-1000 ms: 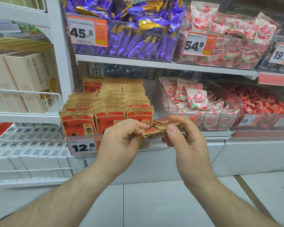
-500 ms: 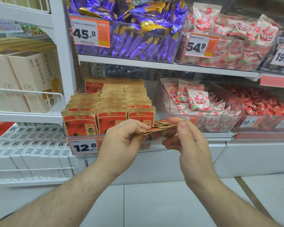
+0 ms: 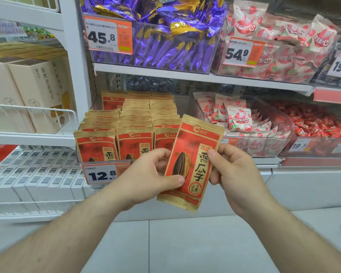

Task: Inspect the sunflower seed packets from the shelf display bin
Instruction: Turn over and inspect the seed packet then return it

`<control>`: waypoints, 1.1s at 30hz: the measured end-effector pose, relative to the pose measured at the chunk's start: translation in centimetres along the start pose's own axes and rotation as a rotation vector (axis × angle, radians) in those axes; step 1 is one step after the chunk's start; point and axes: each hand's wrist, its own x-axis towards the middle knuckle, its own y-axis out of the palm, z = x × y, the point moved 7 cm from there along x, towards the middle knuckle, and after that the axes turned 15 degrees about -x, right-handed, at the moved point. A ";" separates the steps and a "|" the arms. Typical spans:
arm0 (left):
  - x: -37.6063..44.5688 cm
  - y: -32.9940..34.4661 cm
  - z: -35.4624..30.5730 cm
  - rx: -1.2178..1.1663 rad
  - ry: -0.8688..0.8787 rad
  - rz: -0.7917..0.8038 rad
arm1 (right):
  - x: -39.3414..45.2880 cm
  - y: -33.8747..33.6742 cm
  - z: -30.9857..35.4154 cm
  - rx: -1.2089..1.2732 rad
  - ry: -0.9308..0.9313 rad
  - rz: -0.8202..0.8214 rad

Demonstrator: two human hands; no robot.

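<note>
Both hands pinch one sunflower seed packet [image 3: 191,164] upright, tilted toward one o'clock: left hand [image 3: 146,178] at its nine o'clock edge, right hand [image 3: 232,170] at three. Display bin [image 3: 106,162] stands behind at ten o'clock; open floor [image 3: 185,243] lies at six.

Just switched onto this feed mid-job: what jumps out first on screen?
Front and centre, a red and tan sunflower seed packet is held up face-on, tilted slightly, the left hand pinching its left edge and the right hand its right edge. Right behind it, the display bin holds rows of matching packets above a 12.8 price tag. On the shelf above, shiny purple candy wrappers fill a clear bin.
</note>
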 end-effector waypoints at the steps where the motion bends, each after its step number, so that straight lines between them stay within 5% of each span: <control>1: 0.0 0.1 0.0 -0.039 -0.016 -0.008 | 0.1 -0.2 0.1 0.019 -0.003 -0.024; 3: 0.0 -0.1 -0.1 -0.188 -0.029 -0.063 | 0.1 -0.7 0.4 -0.046 -0.084 -0.110; 6: 0.1 -0.3 -0.3 -0.440 -0.052 -0.141 | -1.4 -0.7 2.6 -0.474 -0.441 -0.219; 10: 0.0 -0.1 -0.6 -0.532 -0.070 -0.160 | -3.1 1.2 3.9 -0.708 -0.753 -0.185; 33: -0.1 -1.2 -0.7 -0.601 -0.078 -0.174 | -3.1 1.0 4.2 -0.611 -0.897 -0.193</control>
